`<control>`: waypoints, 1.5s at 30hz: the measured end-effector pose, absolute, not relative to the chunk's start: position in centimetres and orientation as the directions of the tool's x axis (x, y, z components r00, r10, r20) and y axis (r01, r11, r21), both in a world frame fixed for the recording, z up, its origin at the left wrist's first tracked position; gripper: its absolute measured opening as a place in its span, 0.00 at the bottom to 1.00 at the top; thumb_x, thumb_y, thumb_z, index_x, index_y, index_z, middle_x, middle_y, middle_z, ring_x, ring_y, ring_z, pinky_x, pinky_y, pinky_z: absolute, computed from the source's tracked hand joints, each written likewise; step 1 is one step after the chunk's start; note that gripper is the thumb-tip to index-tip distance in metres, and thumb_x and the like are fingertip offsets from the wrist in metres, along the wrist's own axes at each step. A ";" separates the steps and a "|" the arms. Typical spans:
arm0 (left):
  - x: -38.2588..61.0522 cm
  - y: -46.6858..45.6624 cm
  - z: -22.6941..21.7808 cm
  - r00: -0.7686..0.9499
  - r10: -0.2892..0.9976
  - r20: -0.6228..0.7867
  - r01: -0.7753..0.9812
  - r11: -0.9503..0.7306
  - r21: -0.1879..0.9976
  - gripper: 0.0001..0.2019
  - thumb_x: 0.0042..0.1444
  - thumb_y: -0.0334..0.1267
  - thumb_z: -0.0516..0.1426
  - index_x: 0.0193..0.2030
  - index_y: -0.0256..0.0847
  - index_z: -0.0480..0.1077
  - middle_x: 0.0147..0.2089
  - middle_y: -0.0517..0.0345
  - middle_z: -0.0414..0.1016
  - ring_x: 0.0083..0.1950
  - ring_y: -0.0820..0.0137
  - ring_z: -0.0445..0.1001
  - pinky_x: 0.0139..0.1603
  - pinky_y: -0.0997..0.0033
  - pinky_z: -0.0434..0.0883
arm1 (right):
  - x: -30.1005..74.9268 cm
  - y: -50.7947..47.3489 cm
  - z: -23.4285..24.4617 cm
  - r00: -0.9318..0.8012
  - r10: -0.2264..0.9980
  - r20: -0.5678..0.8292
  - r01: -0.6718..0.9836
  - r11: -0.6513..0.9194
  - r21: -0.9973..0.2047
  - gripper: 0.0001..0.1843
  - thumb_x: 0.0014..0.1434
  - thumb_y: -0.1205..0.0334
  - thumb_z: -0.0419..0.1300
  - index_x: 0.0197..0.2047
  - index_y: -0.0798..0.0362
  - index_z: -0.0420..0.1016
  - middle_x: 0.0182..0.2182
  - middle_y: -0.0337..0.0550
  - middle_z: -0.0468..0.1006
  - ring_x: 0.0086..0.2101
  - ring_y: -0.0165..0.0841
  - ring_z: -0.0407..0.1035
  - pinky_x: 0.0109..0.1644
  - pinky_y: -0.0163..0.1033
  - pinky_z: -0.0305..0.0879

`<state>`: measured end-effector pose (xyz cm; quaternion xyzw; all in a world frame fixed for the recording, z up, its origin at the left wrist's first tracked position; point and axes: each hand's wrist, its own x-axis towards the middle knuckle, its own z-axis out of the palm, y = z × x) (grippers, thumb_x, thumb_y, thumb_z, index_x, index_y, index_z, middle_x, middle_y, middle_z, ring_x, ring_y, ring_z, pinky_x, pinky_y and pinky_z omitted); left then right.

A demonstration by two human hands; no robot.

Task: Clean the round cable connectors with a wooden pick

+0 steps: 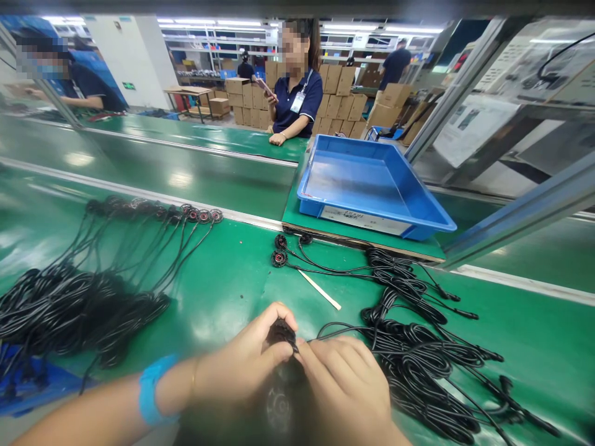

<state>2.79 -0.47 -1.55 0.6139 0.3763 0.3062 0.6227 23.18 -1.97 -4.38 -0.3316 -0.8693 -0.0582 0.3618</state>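
Between the thumb and fingers of my left hand (242,359) is a round black part (281,333), gripped at its rim. My right hand (346,378) is closed, thumb and forefinger pinched at the part's edge where its black cable (328,328) appears to join. Most of that joint is hidden by the fingers. The cable runs from behind my right hand to coiled black cables (418,359) on the right. Beyond my hands, a few similar round parts with red inside (279,258) lie on the green table, beside a thin pale stick (320,290).
On the left lies a pile of coiled cables (69,303) with several round ends in a row (203,215). A blue tray (372,224) stands on a raised board (362,237) at the back. Across the table a person (297,102) holds a phone. A metal post (520,210) slants at right.
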 end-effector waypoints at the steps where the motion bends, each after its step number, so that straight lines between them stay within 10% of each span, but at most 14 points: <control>1: 2.7 -0.5 -1.5 0.536 0.839 -0.097 0.088 0.059 0.994 0.07 0.64 0.34 0.49 0.48 0.43 0.58 0.42 0.58 0.59 0.40 0.69 0.61 0.44 0.67 0.65 | 23.4 -1.9 -4.5 -0.537 0.524 0.662 0.609 0.783 -0.126 0.19 0.62 0.71 0.55 0.56 0.58 0.71 0.39 0.45 0.80 0.37 0.33 0.72 0.46 0.44 0.64; 21: 3.2 -0.5 -1.7 0.462 0.886 0.046 0.116 -0.112 0.987 0.06 0.63 0.31 0.49 0.46 0.42 0.59 0.42 0.56 0.61 0.42 0.66 0.63 0.46 0.64 0.66 | 22.1 -1.8 -4.9 -0.414 0.668 0.618 0.679 0.679 -0.279 0.12 0.57 0.70 0.62 0.44 0.48 0.78 0.31 0.39 0.78 0.29 0.32 0.68 0.35 0.43 0.56; 33: 2.8 -0.7 -3.7 0.568 0.698 0.437 0.142 -0.605 0.783 0.12 0.62 0.24 0.47 0.49 0.42 0.57 0.43 0.51 0.63 0.44 0.65 0.66 0.46 0.64 0.68 | 22.6 -2.5 -3.8 -0.566 0.447 0.693 0.681 0.728 0.086 0.11 0.54 0.72 0.63 0.42 0.58 0.78 0.27 0.41 0.76 0.27 0.31 0.66 0.36 0.44 0.57; 45: 3.1 -1.1 -4.6 0.551 0.724 0.415 0.176 -0.587 0.790 0.12 0.61 0.25 0.48 0.49 0.42 0.58 0.43 0.52 0.63 0.45 0.64 0.65 0.47 0.62 0.66 | 21.8 -2.4 -4.4 -0.419 0.580 0.698 0.703 0.694 -0.155 0.05 0.58 0.69 0.60 0.31 0.51 0.71 0.23 0.39 0.69 0.26 0.33 0.61 0.32 0.42 0.50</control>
